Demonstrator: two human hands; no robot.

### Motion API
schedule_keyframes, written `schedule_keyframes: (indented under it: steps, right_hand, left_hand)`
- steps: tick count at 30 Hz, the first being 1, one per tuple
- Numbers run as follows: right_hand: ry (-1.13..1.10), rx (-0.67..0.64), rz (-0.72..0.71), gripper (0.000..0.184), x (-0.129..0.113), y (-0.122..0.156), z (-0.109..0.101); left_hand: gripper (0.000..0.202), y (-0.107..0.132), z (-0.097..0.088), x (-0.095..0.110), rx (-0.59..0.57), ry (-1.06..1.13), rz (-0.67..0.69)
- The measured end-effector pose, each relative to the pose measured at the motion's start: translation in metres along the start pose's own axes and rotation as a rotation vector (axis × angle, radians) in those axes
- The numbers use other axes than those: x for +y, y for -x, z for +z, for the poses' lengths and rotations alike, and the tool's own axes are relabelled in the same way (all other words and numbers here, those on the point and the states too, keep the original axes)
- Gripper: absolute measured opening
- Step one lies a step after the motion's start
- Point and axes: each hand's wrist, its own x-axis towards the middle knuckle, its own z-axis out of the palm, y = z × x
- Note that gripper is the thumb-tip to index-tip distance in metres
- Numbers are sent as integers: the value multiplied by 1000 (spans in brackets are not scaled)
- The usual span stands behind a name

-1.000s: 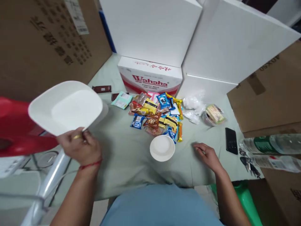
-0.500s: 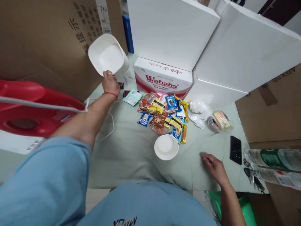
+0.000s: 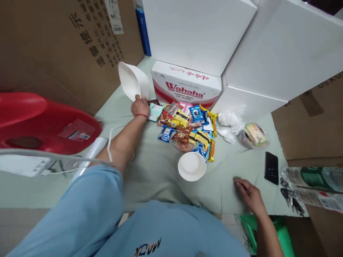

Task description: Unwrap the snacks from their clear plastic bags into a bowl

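L hand (image 3: 140,107) is out at the far-left side of the snack pile (image 3: 187,128), fingers pinched narrow on the rim of the tub (image 3: 136,81); a rim hold prob. b/c it's too wide to grasp round. It's left of & beyond the pile, tipped w/ its mouth turned left; can't tell if its base touches the cloth (image 3: 160,175). Pouch (image 3: 155,112) lies at the pile's left edge, just beside L hand. R hand (image 3: 249,194) is right of the pile on its near side, low by the cloth, fingers half curled, tips drawn in; nothing seen in them, palm hidden, so can't tell how far they close. Prob. just parked, as L does the holding. Bowl (image 3: 192,166) sits upright at the pile's near edge, prob. for easy reach. Box (image 3: 186,85) stands right behind the pile, maybe as a backstop. Bags (image 3: 229,121) lie just right of the pile, clear cup (image 3: 254,135) past them; phone (image 3: 271,167), keys (image 3: 292,204) & bottles (image 3: 317,179) farther right, prob. to leave elbow room.
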Motion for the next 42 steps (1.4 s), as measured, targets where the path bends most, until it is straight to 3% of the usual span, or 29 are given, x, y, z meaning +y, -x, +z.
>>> schedule_keyframes:
  steps: [5, 9, 12, 16, 20, 23, 26, 29, 32, 34, 37, 40, 42]
  right_hand:
    - [6, -27, -68, 36, -1, -9, 1]
    - [-2, -15, -67, 36, 2, -6, 2]
    - [-17, -9, -53, 35, 3, -4, 3]
    - [-31, -25, -38, 35, 1, -3, 4]
    - [-22, -51, -31, 35, -8, -3, 0]
    - [-55, -55, -22, 34, -20, -5, -6]
    - [-176, -15, 74, 34, -32, -15, -13]
    - [-247, 95, 154, 37, -44, -44, -19]
    - [-145, 244, 88, 35, -57, -90, -16]
    - [-18, 319, 44, 34, -65, -125, -9]
    - [122, 316, 56, 34, -75, -166, 2]
    - [105, 276, 68, 18, -78, -177, 0]
    - [-27, 298, 74, 19, -75, -168, -7]
  left_hand:
    - [43, 87, 12, -2, -72, -18, 81]
    - [39, 142, -2, -16, -138, 13, 176]
    - [40, 154, -26, -28, -45, 36, 242]
    - [35, 143, -59, -42, 112, -101, 342]
    - [40, 132, -83, -59, 92, -312, 217]
    - [49, 136, -89, -71, 32, -243, 178]
    - [87, 159, -88, -74, 94, -81, 311]
    - [74, 201, -83, -70, 117, 46, 405]
    - [60, 242, -81, -72, 67, 141, 492]
    - [60, 261, -82, -77, 20, 198, 531]
    - [60, 277, -89, -90, -60, 261, 568]
    - [59, 286, -101, -103, -145, 340, 621]
    - [56, 292, -107, -107, -188, 377, 652]
